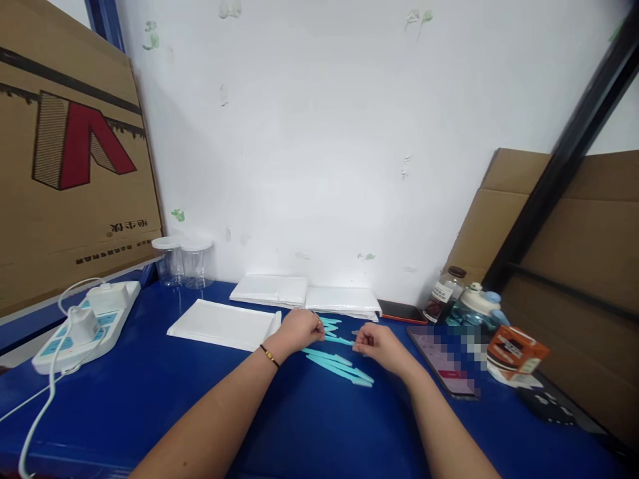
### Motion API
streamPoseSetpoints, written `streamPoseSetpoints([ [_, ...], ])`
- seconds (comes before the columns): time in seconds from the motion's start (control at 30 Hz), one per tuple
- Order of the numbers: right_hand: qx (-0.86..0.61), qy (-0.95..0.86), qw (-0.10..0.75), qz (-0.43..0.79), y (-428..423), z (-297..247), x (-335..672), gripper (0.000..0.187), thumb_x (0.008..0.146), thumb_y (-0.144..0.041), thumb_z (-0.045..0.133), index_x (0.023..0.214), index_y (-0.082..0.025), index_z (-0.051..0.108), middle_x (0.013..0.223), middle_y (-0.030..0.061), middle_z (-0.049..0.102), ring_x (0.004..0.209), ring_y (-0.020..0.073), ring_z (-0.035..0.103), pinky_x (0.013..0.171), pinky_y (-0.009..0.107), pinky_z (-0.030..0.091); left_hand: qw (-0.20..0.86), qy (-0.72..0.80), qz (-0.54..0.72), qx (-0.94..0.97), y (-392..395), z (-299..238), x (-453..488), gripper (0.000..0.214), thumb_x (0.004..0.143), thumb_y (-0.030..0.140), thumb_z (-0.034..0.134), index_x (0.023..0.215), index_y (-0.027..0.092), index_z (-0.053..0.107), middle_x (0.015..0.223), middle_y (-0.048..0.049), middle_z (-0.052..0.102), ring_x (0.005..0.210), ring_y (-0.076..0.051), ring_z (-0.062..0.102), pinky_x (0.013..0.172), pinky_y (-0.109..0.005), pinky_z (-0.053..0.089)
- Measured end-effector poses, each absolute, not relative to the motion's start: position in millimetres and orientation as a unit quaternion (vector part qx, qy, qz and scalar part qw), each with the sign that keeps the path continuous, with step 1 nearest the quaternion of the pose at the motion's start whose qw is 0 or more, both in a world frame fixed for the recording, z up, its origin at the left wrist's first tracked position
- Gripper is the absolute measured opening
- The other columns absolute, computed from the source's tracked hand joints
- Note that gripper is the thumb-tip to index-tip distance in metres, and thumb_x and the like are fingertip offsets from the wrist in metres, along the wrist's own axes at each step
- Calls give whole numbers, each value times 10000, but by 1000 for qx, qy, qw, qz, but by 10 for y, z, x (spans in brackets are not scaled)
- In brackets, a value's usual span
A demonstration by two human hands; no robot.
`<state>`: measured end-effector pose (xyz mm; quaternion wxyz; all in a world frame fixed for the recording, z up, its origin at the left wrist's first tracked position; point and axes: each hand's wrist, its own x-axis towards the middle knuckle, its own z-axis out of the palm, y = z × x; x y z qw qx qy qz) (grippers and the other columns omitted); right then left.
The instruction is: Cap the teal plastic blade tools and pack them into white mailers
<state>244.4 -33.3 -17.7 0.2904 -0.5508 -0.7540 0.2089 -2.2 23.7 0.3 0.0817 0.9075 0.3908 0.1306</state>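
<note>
Several slim turquoise sticks, shaped like eyebrow razors, lie on the blue tabletop [299, 426]. One eyebrow razor [339, 340] spans the gap between my hands. My left hand [301, 328] is closed at its left end, fingertips pinched. At the other end, my right hand [377, 344] is closed too, thumb and fingers together. Just in front of my hands, a few loose eyebrow razors [339, 369] lie fanned out, and more turquoise pieces [329, 324] show behind. My left hand partly covers the end of a white padded envelope [224, 324].
Folded white packets [269, 290] lie along the wall. Two clear lidded jars [197, 266] and a power strip [90, 322] stand left. On the right are a phone [442, 359], a dark-capped bottle [444, 296], a water jug [474, 309] and an orange box [516, 352].
</note>
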Motion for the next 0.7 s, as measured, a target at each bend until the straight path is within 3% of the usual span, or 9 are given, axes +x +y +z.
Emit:
streamPoseSetpoints([
  [0.2,-596,-735,303,113,-290,-176,2515,153,688,-327,668,738,-186,638,744,11,606,660,142,544,586,231,385,28,465,159,870,378,27,-246,167,746,332,610,869,272,706,898,3,703,893,-196,607,778,-278,380],
  [0.4,-530,-798,223,179,-392,-193,2162,116,710,-304,664,750,-197,642,817,6,568,689,123,526,606,220,395,117,365,136,913,209,5,-95,260,695,465,652,842,255,693,837,20,678,795,-152,606,686,-220,386],
  [0.57,-528,-802,217,178,-376,-225,2109,66,746,-253,623,725,-192,612,791,3,545,684,124,512,603,221,386,151,355,89,918,126,5,21,118,714,340,647,762,242,691,708,35,680,694,-130,606,693,-227,379],
  [0.7,-541,-788,246,159,-313,-195,2293,55,755,-231,601,728,-182,599,808,12,558,680,124,514,619,229,395,84,379,118,914,207,41,-17,116,767,270,584,745,234,692,751,12,698,743,-153,606,773,-276,366],
])
